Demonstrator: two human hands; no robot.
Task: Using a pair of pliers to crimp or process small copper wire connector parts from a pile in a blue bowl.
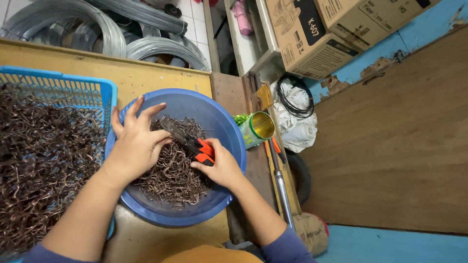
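Over a round blue plastic basin [222, 122] on the yellow wooden table [146, 78], the right hand [222, 165] is closed around the orange handles of a pair of black-jawed pliers [190, 141], which point up and left. The left hand [136, 143] lies with fingers spread on the heap of bent coppery wire hooks [170, 178] in the basin, its fingertips at the plier jaws. Just beside it, a blue plastic mesh basket [73, 85] holds many more hooks. A green tin can [256, 129] lies at the basin's right.

1 head camera looks steeply down, close over the blue basin [222, 122] and workbench [146, 78].
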